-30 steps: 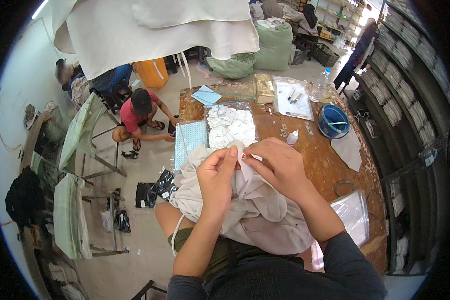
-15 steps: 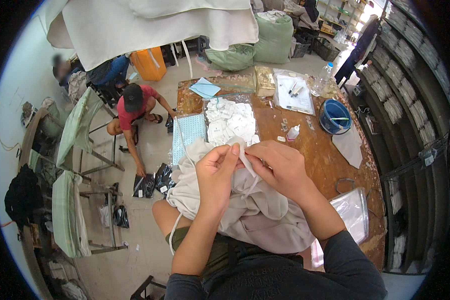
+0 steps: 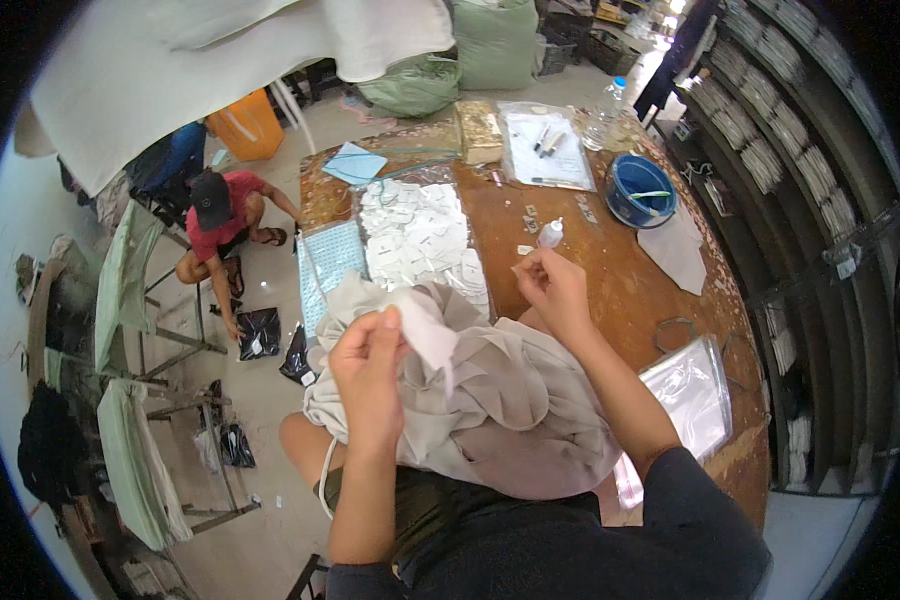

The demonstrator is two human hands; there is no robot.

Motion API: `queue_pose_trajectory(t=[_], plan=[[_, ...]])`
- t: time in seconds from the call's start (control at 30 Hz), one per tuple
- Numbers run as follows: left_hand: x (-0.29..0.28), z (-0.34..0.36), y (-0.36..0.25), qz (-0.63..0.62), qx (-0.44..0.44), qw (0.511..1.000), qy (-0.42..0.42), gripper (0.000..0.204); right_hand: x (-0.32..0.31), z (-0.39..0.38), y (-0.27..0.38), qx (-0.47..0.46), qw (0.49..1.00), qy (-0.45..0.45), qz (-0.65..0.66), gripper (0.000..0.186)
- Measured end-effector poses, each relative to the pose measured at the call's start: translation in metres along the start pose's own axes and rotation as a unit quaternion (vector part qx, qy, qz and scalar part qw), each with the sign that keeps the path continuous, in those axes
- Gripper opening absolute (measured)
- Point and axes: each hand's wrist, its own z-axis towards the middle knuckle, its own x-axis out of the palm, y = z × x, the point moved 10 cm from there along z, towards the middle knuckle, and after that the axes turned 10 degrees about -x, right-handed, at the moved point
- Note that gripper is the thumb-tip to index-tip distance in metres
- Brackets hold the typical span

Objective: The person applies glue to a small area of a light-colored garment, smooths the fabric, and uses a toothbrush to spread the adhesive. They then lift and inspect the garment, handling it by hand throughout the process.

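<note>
Across my lap lies a bunched pale grey-beige cloth garment (image 3: 490, 410) with a thin cord hanging at its left. My left hand (image 3: 367, 370) is closed, pinching a light edge of this garment between thumb and fingers. Apart from the cloth, my right hand (image 3: 560, 295) hovers over the table with thumb and fingertips together; whatever they may hold is too small to make out. Just beyond that hand stands a small white squeeze bottle (image 3: 551, 233). A pile of white tags (image 3: 415, 230) in clear plastic lies ahead of the garment.
The worn wooden table (image 3: 610, 285) holds a blue bucket (image 3: 625, 205), a clear water bottle (image 3: 606, 115), pens on a plastic-wrapped pack (image 3: 545, 150) and clear plastic bags (image 3: 692, 400). At left, a person in red (image 3: 232, 210) crouches by black packages (image 3: 259, 333). Shelves (image 3: 800, 200) line the right.
My right hand has let go of the garment edge and moved right, over the table. My left hand keeps its pinch and sits slightly lower left. The whole view has shifted.
</note>
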Motion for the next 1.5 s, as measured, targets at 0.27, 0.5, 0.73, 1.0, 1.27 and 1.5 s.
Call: queue_pose_trajectory(t=[0.27, 0.5, 0.73, 1.0, 1.27, 1.5], plan=[[-0.022, 0.025, 0.010, -0.014, 0.001, 0.999, -0.040, 0.014, 0.032, -0.039, -0.196, 0.007, 0.944, 0.207, -0.256, 0.009], [-0.024, 0.039, 0.009, -0.003, -0.007, 0.998, -0.062, 0.016, 0.136, 0.012, -0.196, -0.141, 0.933, 0.230, -0.239, 0.011], [-0.025, 0.040, -0.005, 0.005, -0.009, 0.997, -0.081, 0.015, 0.193, 0.023, -0.208, -0.193, 0.865, 0.300, -0.353, 0.005], [-0.025, 0.055, 0.013, -0.002, -0.030, 0.997, -0.075, 0.016, 0.082, -0.037, -0.263, 0.294, 0.858, 0.335, -0.255, 0.066], [-0.023, 0.059, 0.031, -0.011, -0.088, 0.995, -0.051, 0.023, 0.044, -0.029, -0.326, 0.227, 0.967, -0.018, -0.111, 0.070], [-0.018, 0.050, 0.013, -0.041, -0.090, 0.995, -0.014, 0.022, 0.065, 0.005, -0.267, 0.147, 0.989, -0.024, 0.017, 0.046]])
